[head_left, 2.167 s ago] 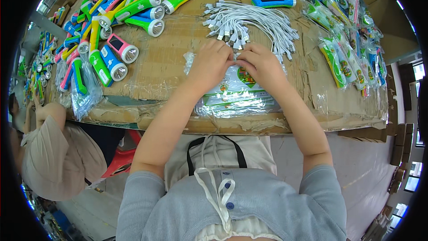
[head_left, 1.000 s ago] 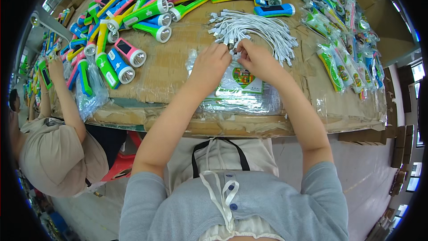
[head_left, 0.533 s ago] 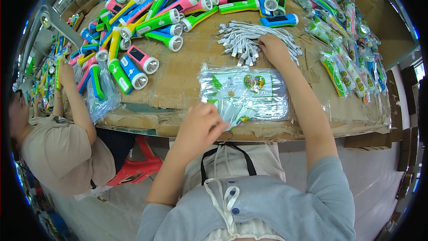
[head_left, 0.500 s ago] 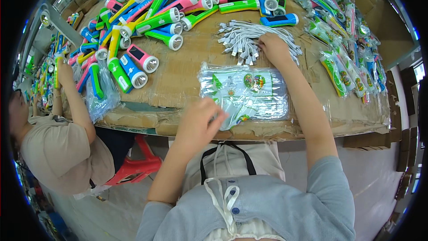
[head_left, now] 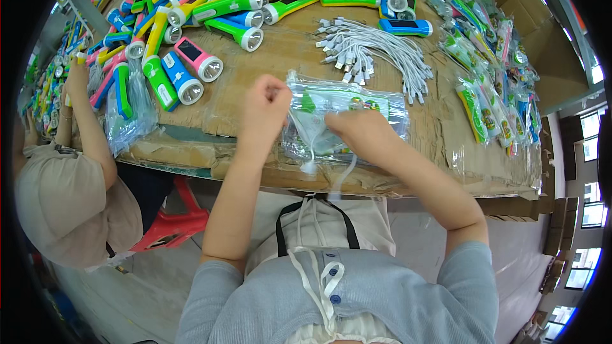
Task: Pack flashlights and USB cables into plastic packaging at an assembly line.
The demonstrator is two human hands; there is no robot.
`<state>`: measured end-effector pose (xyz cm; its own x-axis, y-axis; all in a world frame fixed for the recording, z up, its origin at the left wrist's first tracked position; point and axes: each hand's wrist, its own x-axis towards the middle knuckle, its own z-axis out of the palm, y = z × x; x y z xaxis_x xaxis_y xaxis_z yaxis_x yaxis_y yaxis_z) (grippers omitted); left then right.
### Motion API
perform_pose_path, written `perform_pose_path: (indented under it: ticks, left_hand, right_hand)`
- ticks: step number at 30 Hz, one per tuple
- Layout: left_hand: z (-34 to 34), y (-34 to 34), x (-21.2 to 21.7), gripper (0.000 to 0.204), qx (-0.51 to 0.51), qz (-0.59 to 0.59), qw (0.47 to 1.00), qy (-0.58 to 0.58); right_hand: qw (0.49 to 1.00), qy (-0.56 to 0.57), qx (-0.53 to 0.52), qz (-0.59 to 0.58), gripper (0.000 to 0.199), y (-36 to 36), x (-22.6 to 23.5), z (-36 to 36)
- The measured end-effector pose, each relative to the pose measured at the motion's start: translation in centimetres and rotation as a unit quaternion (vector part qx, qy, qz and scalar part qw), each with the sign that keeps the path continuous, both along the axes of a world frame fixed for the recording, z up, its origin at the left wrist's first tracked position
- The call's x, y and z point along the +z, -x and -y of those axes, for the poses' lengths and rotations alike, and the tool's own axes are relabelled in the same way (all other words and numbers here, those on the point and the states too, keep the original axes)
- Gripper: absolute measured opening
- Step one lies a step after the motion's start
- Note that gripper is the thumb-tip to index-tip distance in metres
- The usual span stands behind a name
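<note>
My left hand (head_left: 266,107) is closed at the left edge of a stack of clear printed plastic bags (head_left: 396,114), its fingers pinching a bag's edge; blur softens the grip. Over the stack, my right hand (head_left: 362,130) is closed on a short white USB cable (head_left: 345,177), which dangles toward the table's front edge. A white plug end (head_left: 308,167) shows in front of the bags, between my hands. Just beyond the stack lies a fanned bundle of white USB cables (head_left: 389,51).
Many colourful flashlights (head_left: 229,6) are heaped at the far left and back. Bagged flashlights (head_left: 491,89) pile up on the right. A person (head_left: 76,197) sits at the left by a red stool (head_left: 175,223). Cardboard (head_left: 242,89) covers the table.
My right hand has drawn back from the cable bundle to the bags, bringing a white cable. My left hand has moved up and left to the bags' edge.
</note>
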<state>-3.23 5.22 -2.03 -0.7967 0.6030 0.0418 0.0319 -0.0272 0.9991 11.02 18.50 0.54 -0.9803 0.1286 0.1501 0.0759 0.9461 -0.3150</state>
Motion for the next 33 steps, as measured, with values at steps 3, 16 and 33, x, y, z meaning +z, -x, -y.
perform_pose_path:
  ticks: [3, 16, 33]
  left_hand:
    - [1.5, 0.4, 1.2, 0.005, 0.016, 0.009, 1.0, -0.013]
    - [3.9, 3.4, -2.8, 0.008, 0.072, 0.133, 0.988, -0.029]
    - [5.2, 2.0, 2.8, 0.01, -0.023, 0.159, 0.982, -0.096]
  right_hand:
    - [0.975, -0.124, 0.076, 0.165, 0.016, 0.8, 0.8, 0.3]
    - [0.908, 0.341, 0.195, -0.149, 0.013, 12.1, 10.0, -2.4]
    - [0.943, -0.194, 0.108, 0.248, 0.012, 8.1, 1.7, -0.8]
